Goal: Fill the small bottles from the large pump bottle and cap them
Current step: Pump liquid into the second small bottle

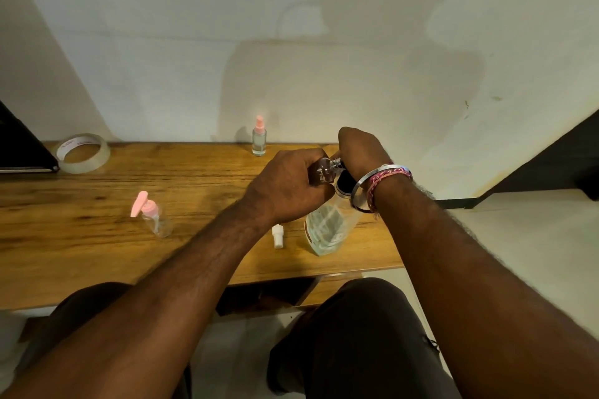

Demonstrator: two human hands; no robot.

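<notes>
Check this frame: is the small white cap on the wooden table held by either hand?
No. The small white cap lies loose on the wooden table, below the left hand, touched by neither hand.

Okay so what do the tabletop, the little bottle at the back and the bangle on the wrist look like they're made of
Tabletop: wood or wood veneer, going by the brown grain streaks, with a low sheen.
Small spray bottle at the back: clear glass or hard plastic, see-through, with a pink plastic-looking spray top.
Bangle on the right wrist: likely polished metal, silvery with bright highlights.
</notes>
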